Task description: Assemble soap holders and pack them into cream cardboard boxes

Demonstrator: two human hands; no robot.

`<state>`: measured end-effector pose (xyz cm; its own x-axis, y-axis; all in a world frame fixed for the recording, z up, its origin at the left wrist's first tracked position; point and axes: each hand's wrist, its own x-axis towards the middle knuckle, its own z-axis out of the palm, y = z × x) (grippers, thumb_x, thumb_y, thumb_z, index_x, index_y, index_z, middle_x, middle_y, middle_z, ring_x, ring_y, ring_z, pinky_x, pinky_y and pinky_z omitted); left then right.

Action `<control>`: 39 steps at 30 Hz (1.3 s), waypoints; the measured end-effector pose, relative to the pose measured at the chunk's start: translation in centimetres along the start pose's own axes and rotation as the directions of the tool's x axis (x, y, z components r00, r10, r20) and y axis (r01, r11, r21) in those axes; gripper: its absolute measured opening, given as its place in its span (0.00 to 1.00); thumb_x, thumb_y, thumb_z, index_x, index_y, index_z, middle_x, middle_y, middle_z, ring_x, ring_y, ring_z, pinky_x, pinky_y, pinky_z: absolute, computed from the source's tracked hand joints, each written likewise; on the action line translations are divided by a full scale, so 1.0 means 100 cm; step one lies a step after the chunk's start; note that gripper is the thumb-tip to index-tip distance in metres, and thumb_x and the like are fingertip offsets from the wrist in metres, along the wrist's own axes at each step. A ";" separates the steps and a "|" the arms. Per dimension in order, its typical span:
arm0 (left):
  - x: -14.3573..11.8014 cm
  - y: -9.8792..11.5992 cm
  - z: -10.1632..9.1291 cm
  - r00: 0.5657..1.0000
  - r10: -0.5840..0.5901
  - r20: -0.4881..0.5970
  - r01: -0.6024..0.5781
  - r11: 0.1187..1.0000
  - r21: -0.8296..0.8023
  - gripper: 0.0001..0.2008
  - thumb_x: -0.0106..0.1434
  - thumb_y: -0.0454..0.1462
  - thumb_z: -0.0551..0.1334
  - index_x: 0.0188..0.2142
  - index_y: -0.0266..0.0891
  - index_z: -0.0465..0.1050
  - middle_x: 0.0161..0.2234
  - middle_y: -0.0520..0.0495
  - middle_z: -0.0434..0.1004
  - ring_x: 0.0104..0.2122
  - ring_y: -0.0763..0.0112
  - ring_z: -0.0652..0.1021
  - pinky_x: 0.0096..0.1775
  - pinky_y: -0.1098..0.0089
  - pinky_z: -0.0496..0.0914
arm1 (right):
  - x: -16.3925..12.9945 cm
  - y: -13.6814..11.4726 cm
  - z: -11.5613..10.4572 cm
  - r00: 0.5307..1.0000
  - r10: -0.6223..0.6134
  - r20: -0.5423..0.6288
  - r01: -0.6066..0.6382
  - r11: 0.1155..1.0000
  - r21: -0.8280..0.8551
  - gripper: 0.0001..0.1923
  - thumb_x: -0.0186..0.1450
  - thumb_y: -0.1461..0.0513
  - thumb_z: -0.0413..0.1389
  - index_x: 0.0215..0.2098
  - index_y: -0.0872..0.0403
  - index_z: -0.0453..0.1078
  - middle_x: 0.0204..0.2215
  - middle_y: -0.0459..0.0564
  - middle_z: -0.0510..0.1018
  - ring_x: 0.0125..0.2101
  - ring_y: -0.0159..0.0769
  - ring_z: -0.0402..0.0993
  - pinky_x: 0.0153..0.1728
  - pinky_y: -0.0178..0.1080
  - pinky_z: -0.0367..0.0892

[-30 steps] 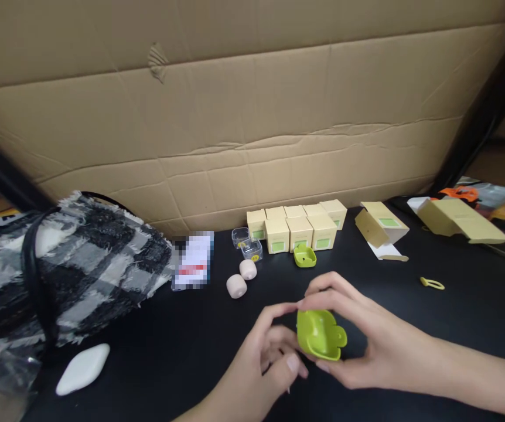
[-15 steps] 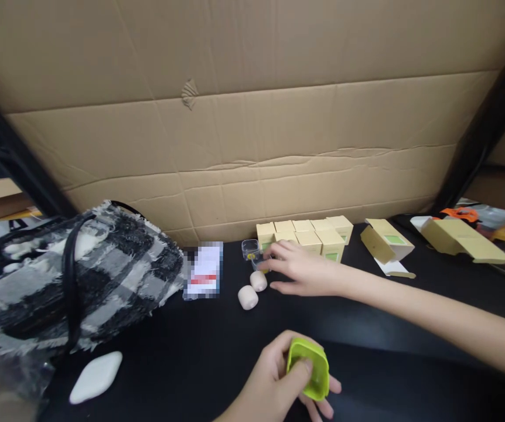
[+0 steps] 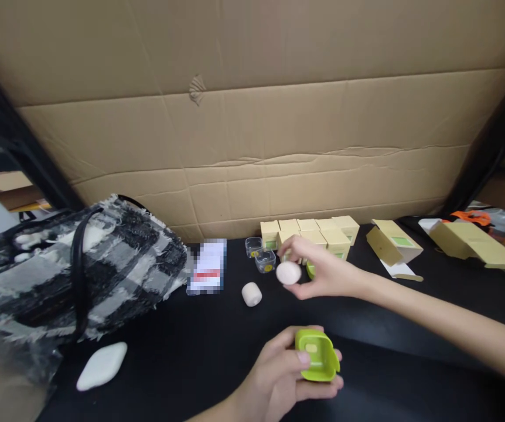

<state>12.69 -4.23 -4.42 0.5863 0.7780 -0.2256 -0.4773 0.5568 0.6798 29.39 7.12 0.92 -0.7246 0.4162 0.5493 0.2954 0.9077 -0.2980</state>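
Note:
My left hand (image 3: 279, 375) grips a small lime-green plastic case (image 3: 317, 355) near the front of the black table (image 3: 169, 351). My right hand (image 3: 323, 269) is stretched forward and holds a pale pink rounded piece (image 3: 288, 272) just above the table. A second pale pink piece (image 3: 251, 293) lies on the table to its left. Two small clear plastic cups (image 3: 260, 254) stand just behind. Another green piece (image 3: 310, 269) is mostly hidden behind my right hand.
A row of small yellow boxes (image 3: 318, 230) stands against the cardboard wall (image 3: 252, 117). An opened box (image 3: 393, 241) and a flattened one (image 3: 472, 242) lie at right. A black-and-white fringed bag (image 3: 72, 275) sits at left, a white oval object (image 3: 102, 366) in front, a card (image 3: 208, 266) beside.
My right hand let go of the green case, reached forward to the pink pieces and picked one up. My left hand kept the green case and turned it.

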 end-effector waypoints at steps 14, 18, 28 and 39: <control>-0.001 0.007 0.007 0.990 -0.140 -0.026 0.127 0.950 -0.286 0.13 0.59 0.30 0.60 0.44 0.30 0.74 0.37 0.39 0.78 0.38 0.65 0.78 0.48 0.63 0.65 | -0.077 -0.070 0.004 0.996 0.087 0.020 -0.089 0.986 0.140 0.21 0.69 0.61 0.54 0.59 0.48 0.56 0.50 0.53 0.73 0.50 0.34 0.71 0.49 0.34 0.68; 0.001 0.003 0.004 0.988 -0.151 0.044 0.157 0.941 -0.300 0.14 0.53 0.33 0.62 0.40 0.31 0.75 0.32 0.44 0.77 0.32 0.68 0.77 0.43 0.65 0.67 | -0.078 -0.071 0.009 0.997 0.082 0.001 -0.081 0.992 0.097 0.17 0.70 0.61 0.53 0.56 0.50 0.59 0.49 0.53 0.74 0.50 0.37 0.69 0.50 0.39 0.67; 0.005 0.000 -0.002 0.976 -0.188 0.111 0.206 0.960 -0.189 0.19 0.52 0.35 0.57 0.44 0.33 0.72 0.36 0.40 0.80 0.34 0.66 0.78 0.45 0.60 0.66 | -0.079 -0.075 0.008 0.996 0.091 -0.012 -0.089 0.991 0.099 0.21 0.67 0.63 0.57 0.57 0.51 0.59 0.49 0.54 0.75 0.49 0.38 0.70 0.48 0.39 0.68; 0.002 0.008 0.004 0.944 -0.322 0.067 0.328 0.939 -0.105 0.12 0.51 0.42 0.58 0.34 0.38 0.68 0.29 0.50 0.68 0.20 0.79 0.61 0.23 0.72 0.44 | -0.080 -0.083 0.023 0.980 0.198 0.021 -0.199 0.973 0.117 0.28 0.61 0.69 0.56 0.57 0.45 0.61 0.44 0.51 0.73 0.43 0.39 0.71 0.42 0.41 0.70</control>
<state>12.68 -3.81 -3.66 0.7515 0.5358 -0.3849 -0.3249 0.8083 0.4909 31.36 -3.87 -2.79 -0.6648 0.5864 0.4628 0.3587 0.7940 -0.4908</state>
